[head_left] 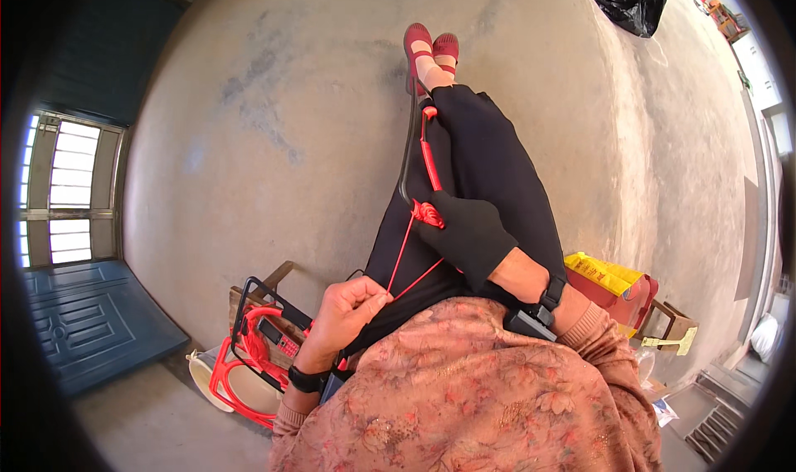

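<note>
My left hand (342, 316) is bare and pinches a thin red cord (401, 252) between thumb and fingertips, above my lap. From there the cord runs in two taut strands up to my right hand (468, 236), which wears a black glove. That hand is closed round the near end of a curved black frame (406, 153), where a bunched red knot (428, 214) shows beside the fingers. Red wrapping (430, 165) covers part of the frame's right side. The frame's far end reaches toward my shoes. The gloved fingers hide part of the grip.
At my left, another black frame (241, 319) with red cord and a small red keypad phone (279, 336) lie by a pale bucket (201, 377). A red container with yellow packaging (609, 273) stands at my right. A black bag (632, 4) lies far right; a blue door (108, 323) is left.
</note>
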